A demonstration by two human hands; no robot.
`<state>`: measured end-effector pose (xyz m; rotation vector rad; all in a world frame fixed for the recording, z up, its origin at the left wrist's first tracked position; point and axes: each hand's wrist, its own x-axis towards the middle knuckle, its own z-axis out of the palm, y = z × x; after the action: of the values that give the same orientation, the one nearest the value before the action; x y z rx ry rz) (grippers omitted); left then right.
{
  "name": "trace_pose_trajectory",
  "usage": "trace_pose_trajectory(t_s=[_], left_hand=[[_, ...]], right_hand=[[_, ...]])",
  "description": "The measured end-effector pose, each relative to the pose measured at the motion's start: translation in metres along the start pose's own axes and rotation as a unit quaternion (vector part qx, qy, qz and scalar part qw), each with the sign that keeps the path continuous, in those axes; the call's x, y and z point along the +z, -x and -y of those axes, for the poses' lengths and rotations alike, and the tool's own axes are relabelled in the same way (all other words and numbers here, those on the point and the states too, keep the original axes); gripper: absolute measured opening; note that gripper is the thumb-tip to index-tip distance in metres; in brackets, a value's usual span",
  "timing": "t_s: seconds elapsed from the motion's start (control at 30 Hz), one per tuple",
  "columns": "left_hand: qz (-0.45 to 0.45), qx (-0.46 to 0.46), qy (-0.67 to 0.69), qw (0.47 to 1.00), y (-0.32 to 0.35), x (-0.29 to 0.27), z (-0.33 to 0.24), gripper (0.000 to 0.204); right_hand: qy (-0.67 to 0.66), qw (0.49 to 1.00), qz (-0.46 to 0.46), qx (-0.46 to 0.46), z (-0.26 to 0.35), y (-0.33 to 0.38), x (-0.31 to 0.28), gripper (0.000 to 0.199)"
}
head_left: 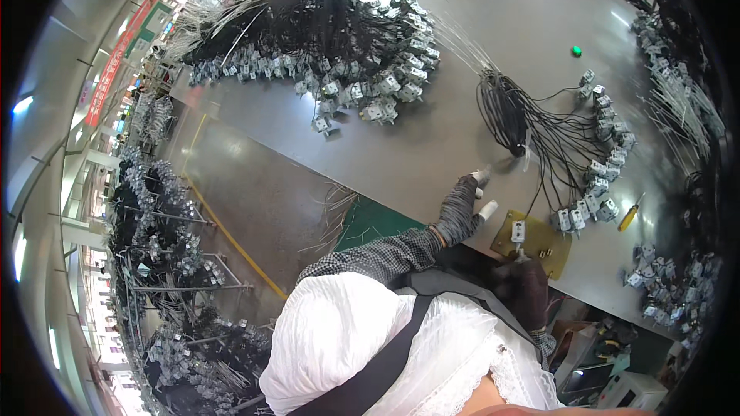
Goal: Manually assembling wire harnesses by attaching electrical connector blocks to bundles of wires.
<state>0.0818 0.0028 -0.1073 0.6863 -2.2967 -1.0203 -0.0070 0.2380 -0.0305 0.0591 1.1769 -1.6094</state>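
My left hand (465,204), in a dark grey glove with white fingertips, reaches over the grey metal table with fingers apart and nothing in them. Close to its right lies a brass-coloured plate (551,253) at the table's near edge. A small white-and-grey block (518,231) sits on the plate. Just below that block is my right hand (526,281), dark-gloved and in shadow, its fingers drawn together; what they hold is hard to see. Beyond my hands lies a tied bundle of black cables (505,119), its leads fanning right to several small metal-and-white blocks (605,169).
A large heap of similar cabled blocks (362,85) covers the table's far left. A yellow-handled screwdriver (629,218) and a green round object (576,52) lie on the right. More cable heaps (678,277) line the right edge. Loaded racks (166,262) stand left beyond the floor.
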Motion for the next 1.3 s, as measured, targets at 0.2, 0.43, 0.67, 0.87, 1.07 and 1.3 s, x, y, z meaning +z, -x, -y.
trace_pose_trajectory(t_s=[0.2,0.43,0.67,0.87,1.07,1.3], left_hand=[[-0.087,-0.14,0.282,0.945,-0.046,0.015,-0.003,0.071],[-0.115,-0.156,0.56,0.805,-0.145,0.067,0.056,0.035],[-0.126,-0.213,0.445,0.861,-0.196,0.015,-0.061,0.02],[-0.122,-0.223,0.439,0.862,-0.253,-0.024,-0.163,0.034],[-0.189,0.051,0.182,0.964,-0.305,-0.098,-0.108,0.027],[-0.311,0.008,-0.11,0.944,-0.321,-0.252,-0.001,0.036]], right_hand=[[0.232,0.968,0.071,-0.061,0.03,-0.004,-0.019,0.023],[0.333,0.936,-0.01,-0.117,0.061,-0.004,-0.052,0.045],[0.347,0.933,-0.087,-0.036,0.082,0.009,-0.05,0.034],[0.225,0.97,-0.045,-0.08,0.073,-0.001,-0.058,0.034],[0.279,0.952,0.007,-0.123,0.091,-0.009,-0.051,0.034],[0.28,0.954,0.107,0.009,0.112,-0.049,-0.023,0.027]])
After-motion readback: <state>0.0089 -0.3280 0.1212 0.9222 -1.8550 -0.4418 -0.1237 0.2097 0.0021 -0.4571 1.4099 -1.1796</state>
